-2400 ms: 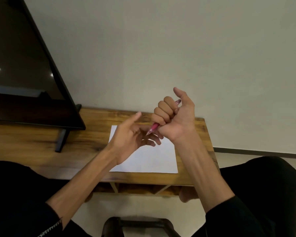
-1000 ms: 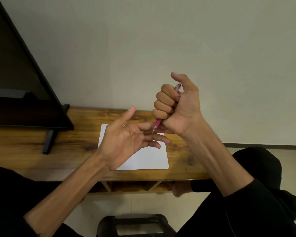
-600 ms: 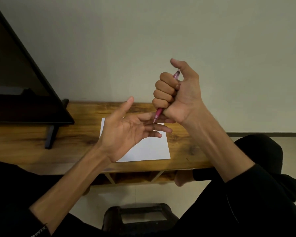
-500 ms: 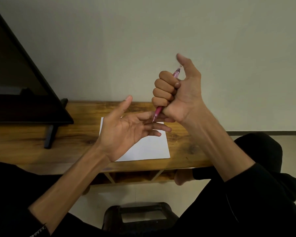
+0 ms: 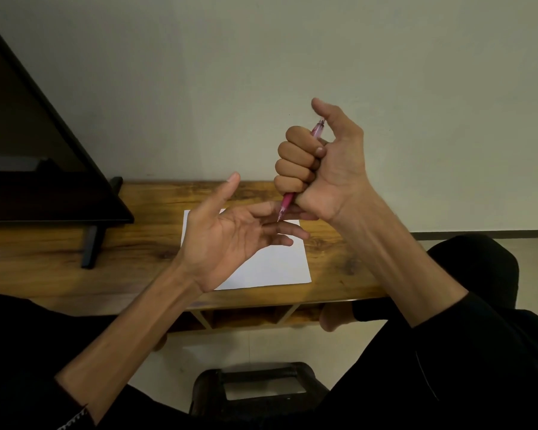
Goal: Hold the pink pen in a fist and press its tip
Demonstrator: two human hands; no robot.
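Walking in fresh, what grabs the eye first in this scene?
The right hand, raised in a fist round a pink pen, tip pointing down at the fingers of the open left hand held palm-up beside it. Below them a white sheet of paper lies on a wooden table, with a dark screen standing at the left.

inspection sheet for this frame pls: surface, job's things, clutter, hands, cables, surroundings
Surface: wooden table, low, against a plain wall.
Job's things: pink pen held tip down, its tip at the left fingers; white paper flat on the table below the hands.
Clutter: nothing seen.
Hands: right hand grips the pen in a fist, thumb raised; left hand open, palm up, above the paper.
Cables: nothing seen.
Surroundings: dark screen on a stand at the left of the table; black stool on the floor below; the person's dark sleeves and trousers.
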